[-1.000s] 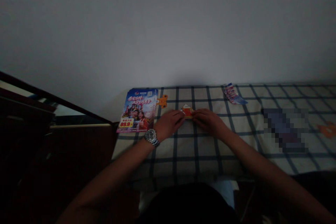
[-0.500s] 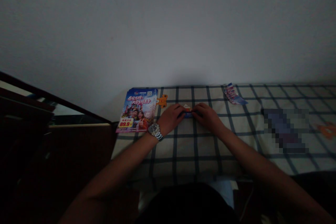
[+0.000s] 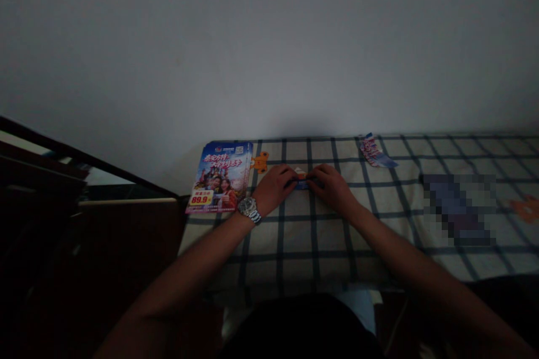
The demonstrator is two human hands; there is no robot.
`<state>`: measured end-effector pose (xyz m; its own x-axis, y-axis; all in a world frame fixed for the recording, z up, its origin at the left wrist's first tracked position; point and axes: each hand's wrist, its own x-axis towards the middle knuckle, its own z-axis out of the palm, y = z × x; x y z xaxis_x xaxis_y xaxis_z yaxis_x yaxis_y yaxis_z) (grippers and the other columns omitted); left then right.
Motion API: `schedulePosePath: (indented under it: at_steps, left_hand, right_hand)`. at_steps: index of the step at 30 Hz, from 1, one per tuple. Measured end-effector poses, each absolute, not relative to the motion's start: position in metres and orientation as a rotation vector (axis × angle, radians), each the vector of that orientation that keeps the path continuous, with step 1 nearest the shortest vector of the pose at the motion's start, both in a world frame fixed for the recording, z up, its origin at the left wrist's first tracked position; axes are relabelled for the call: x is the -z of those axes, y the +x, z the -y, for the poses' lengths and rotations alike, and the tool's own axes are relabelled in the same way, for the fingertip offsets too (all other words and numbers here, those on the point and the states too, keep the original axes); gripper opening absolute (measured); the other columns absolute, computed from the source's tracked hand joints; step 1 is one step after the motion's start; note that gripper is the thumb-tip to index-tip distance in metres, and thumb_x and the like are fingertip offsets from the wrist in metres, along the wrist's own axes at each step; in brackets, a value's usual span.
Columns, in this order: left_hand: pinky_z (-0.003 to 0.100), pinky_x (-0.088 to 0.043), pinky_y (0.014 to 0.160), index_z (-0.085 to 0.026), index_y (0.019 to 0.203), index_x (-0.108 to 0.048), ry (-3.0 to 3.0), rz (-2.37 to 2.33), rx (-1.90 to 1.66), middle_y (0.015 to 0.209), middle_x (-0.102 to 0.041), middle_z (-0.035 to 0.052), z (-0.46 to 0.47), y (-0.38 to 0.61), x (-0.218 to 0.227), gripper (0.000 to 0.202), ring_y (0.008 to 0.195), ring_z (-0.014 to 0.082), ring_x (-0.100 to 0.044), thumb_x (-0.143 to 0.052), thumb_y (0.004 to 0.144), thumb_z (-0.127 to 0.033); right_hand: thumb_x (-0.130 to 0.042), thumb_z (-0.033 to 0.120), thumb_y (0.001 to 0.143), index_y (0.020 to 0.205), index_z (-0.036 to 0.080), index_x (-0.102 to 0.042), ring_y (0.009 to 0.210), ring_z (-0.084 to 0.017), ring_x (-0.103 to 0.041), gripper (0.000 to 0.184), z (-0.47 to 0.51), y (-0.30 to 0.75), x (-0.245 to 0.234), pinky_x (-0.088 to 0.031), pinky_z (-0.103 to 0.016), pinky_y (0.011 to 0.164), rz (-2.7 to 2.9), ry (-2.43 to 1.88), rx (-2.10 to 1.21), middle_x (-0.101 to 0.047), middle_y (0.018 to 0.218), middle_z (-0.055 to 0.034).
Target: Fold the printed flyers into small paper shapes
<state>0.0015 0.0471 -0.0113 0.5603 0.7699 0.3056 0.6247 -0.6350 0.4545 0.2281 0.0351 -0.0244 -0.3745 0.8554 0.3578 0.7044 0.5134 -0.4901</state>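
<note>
Between my two hands is a small folded piece of printed paper, blue with red, yellow and white parts. My left hand pinches its left side, a metal wristwatch on that wrist. On the paper's right side, the fingers of my right hand are closed. Both hands rest low over the checked cloth. Left of my left hand lies a stack of printed flyers, with a blue top and a yellow price box. The fingertips partly cover the small paper.
A crumpled, pleated strip of flyer paper lies to the right near the wall. Farther right is a pixelated dark flat object. Orange bear prints mark the cloth. A dark rail runs along the left.
Little differs. Both hands stay at the folded paper, and the fingers have shifted only slightly on it. The flyers and the crumpled strip lie as before.
</note>
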Motion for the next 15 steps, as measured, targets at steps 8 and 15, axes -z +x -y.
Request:
schedulePosePath:
  at_steps: [8,15]
  left_hand:
    - [0.038,-0.050,0.092,-0.023,0.118,-0.068,2.572,-1.132,-0.707,0.111,-0.062,0.0064,-0.045,-0.002,0.019,0.021,0.104,0.0212,-0.059,-0.055,0.101,-0.026]
    - [0.040,-0.050,0.097,-0.025,0.116,-0.071,2.684,-0.988,-0.718,0.121,-0.068,0.0052,-0.045,-0.009,0.022,0.023,0.110,0.0208,-0.062,-0.053,0.103,-0.030]
  right_hand:
    - [-0.063,0.022,0.094,0.106,0.023,-0.070,0.100,-0.027,-0.062,0.014,-0.034,0.228,0.029,-0.053,-0.044,0.089,2.160,-1.251,-0.321,-0.065,0.103,-0.0100]
    - [-0.063,0.024,0.094,0.106,0.022,-0.070,0.101,-0.027,-0.062,0.014,-0.034,0.229,0.032,-0.054,-0.045,0.089,2.150,-1.248,-0.313,-0.064,0.104,-0.0107]
